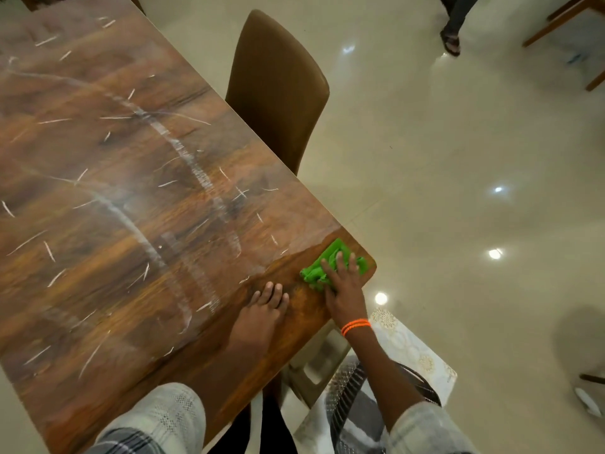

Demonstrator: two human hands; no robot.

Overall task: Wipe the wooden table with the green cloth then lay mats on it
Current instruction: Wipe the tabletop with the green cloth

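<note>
The wooden table (131, 191) fills the left of the view, its top streaked with white marks and a hazy film. A darker, shiny strip runs along its near edge. The crumpled green cloth (319, 268) lies at the table's near right corner. My right hand (342, 286), with an orange band on the wrist, presses flat on the cloth, fingers spread over it. My left hand (262, 316) rests palm down on the bare wood just left of the cloth. A patterned white mat (415, 352) shows below the table's corner, partly hidden by my right arm.
A brown chair (278, 93) is pushed against the table's far right side. Glossy cream floor tiles (458, 191) spread to the right. Another person's foot in a sandal (450, 40) stands at the top right, near wooden furniture legs (556, 24).
</note>
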